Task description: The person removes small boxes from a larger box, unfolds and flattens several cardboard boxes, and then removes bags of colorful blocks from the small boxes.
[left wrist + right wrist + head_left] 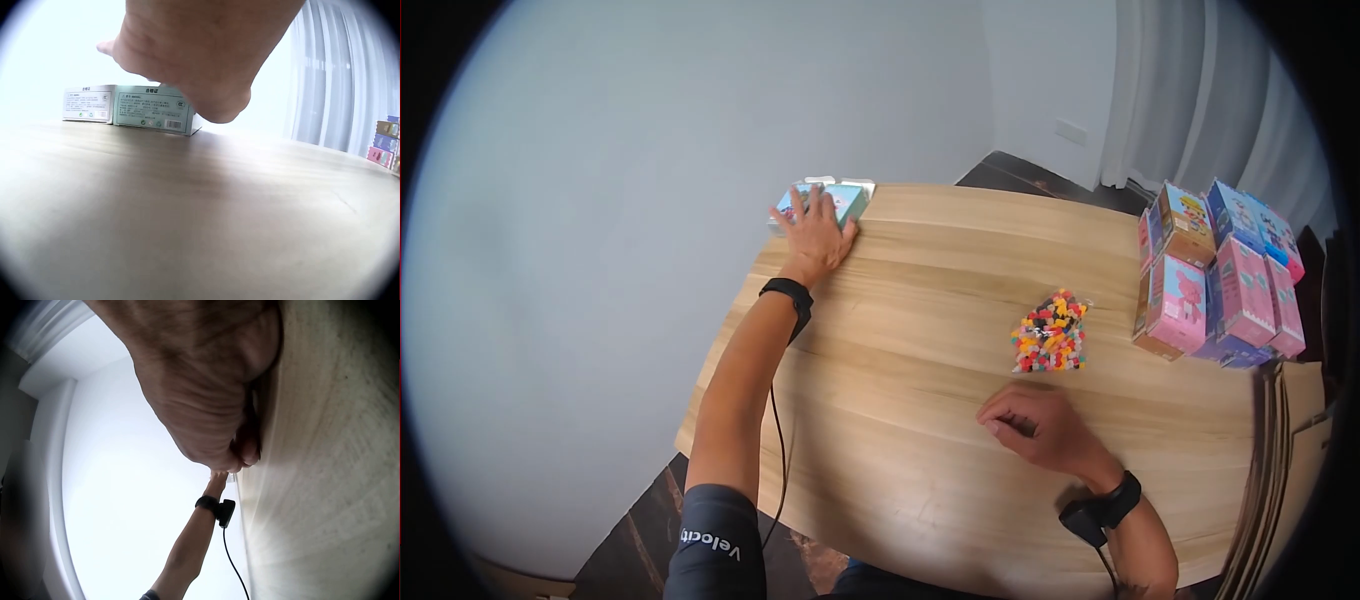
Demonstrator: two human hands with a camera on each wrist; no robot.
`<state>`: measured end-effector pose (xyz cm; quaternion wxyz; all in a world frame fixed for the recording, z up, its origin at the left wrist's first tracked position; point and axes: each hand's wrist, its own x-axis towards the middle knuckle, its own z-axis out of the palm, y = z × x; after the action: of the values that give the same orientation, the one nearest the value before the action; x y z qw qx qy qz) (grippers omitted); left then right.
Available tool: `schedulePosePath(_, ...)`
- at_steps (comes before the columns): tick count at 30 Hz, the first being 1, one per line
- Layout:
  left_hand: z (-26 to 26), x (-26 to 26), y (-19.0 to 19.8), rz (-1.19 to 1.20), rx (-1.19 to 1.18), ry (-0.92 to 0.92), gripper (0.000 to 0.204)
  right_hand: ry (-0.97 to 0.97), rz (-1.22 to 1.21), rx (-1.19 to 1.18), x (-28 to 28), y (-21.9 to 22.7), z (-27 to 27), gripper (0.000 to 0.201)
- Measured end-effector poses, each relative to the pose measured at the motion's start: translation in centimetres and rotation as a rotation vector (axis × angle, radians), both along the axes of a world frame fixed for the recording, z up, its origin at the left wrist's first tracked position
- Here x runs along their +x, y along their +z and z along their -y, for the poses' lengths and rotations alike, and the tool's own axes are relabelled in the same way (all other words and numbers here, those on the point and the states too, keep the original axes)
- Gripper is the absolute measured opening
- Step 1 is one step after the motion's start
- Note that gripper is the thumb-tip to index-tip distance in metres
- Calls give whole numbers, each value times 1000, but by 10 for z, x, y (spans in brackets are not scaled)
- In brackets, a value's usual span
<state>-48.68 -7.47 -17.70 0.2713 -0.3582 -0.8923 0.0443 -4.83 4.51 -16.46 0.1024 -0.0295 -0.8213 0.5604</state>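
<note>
Two small light-green boxes lie side by side at the table's far left corner; the right-hand box (850, 203) shows past the fingers in the head view. My left hand (813, 238) is spread over them, its fingers straight. From the left wrist view, the printed side of the green box (153, 109) faces the camera, with a paler box (89, 104) against its left end. My right hand (1045, 425) rests on the table with loosely curled fingers and nothing in it. Just beyond it lies a clear bag of colourful small pieces (1052, 335).
Pink, blue and brown boxes (1182, 300) are stacked at the table's right side. Folded cardboard (1275, 470) stands along the right edge. The wooden table (920, 330) meets a white wall at the left. A cable (780, 450) trails from the left wrist.
</note>
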Motion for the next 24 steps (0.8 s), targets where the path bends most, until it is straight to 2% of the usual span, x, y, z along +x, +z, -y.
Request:
schedulePosePath(1, -3, 2, 1, 4, 3, -6, 66, 4, -7, 0, 0, -3, -1, 7)
schedulePosePath(3, -5, 3, 3, 209, 124, 129, 66, 5, -16, -3, 1, -4, -1, 8)
schedulePosePath(4, -1, -15, -5, 194, 55, 5, 65, 5, -26, -12, 0, -4, 0, 8)
schedulePosePath(6, 3, -60, -39, 104, -14, -14, 65, 6, -36, -26, 0, -4, 1, 9)
schedulePosePath(8, 4, -62, -42, 18, -78, -29, 65, 8, -45, -7, -1, -4, 1, 8)
schedulePosePath(9, 3, -45, -26, 28, -50, -46, 64, 10, -44, -6, -1, -4, 0, 8)
schedulePosePath(14, 3, -35, -16, 59, -44, -69, 67, -10, -36, -24, -1, -3, 2, 8)
schedulePosePath(15, -1, -2, 10, 113, 44, 45, 68, -12, -35, -22, -1, -4, 2, 8)
schedulePosePath(16, -4, 20, 20, 171, 133, 153, 69, -7, -36, 0, -1, -5, 0, 8)
schedulePosePath(17, 2, 20, 17, 179, 134, 137, 69, -10, -35, 24, 1, -7, -2, 9)
schedulePosePath(18, 11, 9, 11, 102, 175, -14, 72, -45, -26, 29, -2, -9, -3, 9)
schedulePosePath(19, 8, 5, 3, 38, 219, -189, 75, 0, -113, 77, -7, -12, -3, 10)
schedulePosePath(20, 10, 23, 7, 154, 284, -354, 70, 31, -186, 132, -6, -14, -4, 11)
schedulePosePath(21, 17, 58, 21, 275, 351, -515, 65, 12, -145, 122, -4, -14, -4, 9)
schedulePosePath(23, 27, 142, 48, 519, 316, -601, 59, -47, -78, 128, 6, -1, -2, 7)
schedulePosePath(24, 34, 173, 55, 545, 283, -686, 57, -139, -217, 315, 9, 16, 3, 9)
